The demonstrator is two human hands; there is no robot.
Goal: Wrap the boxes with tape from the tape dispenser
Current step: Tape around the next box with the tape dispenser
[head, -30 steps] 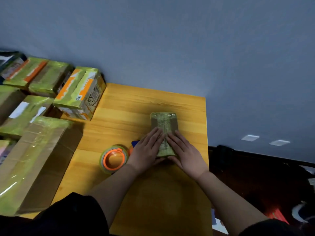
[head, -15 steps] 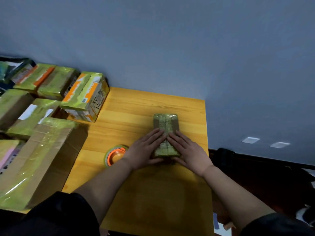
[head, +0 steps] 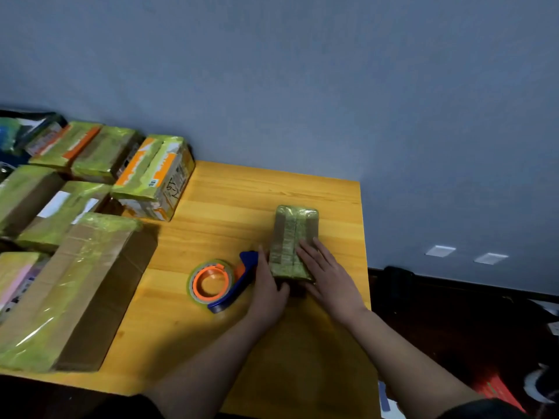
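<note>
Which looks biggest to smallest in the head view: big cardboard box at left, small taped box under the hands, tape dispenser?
1. Big cardboard box, by far, though it is nearest the camera.
2-3. Small taped box and tape dispenser look alike; hands hide part of the box, so no ranking.

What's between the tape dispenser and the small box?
The left hand, lying along the small box's left side, with the tape dispenser just beyond it, as the head view shows.

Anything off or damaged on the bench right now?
Nothing stands out. Small taped box lies flat on the table, both hands on it; tape dispenser beside the left hand.
</note>
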